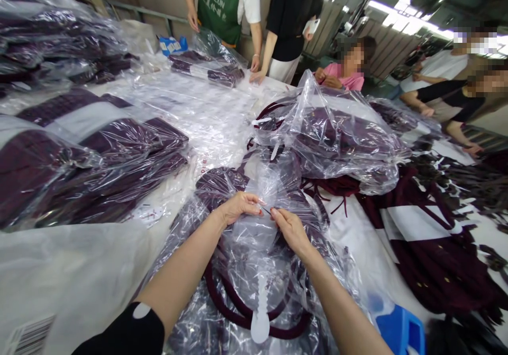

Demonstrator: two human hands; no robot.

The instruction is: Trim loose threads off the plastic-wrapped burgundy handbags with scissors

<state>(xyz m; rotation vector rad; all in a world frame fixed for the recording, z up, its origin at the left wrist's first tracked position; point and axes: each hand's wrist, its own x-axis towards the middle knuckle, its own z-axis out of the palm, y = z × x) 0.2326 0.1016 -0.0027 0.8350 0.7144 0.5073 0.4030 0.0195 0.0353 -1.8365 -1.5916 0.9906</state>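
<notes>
In front of me lies a dark burgundy handbag inside a clear plastic bag. Its curved handles and a white tag show through the film. Over the middle of it, where the film is bunched, my left hand and my right hand are close together, both pinched. A thin dark strip runs between their fingertips; whether it is a cord or a tie is too small to tell. Both hands have their fingers closed on its ends.
Plastic-wrapped burgundy bags are piled at left and right. Unwrapped burgundy bags lie at far right. A blue object sits by my right forearm. Across the table, a person in a green apron touches another wrapped bag; others stand nearby.
</notes>
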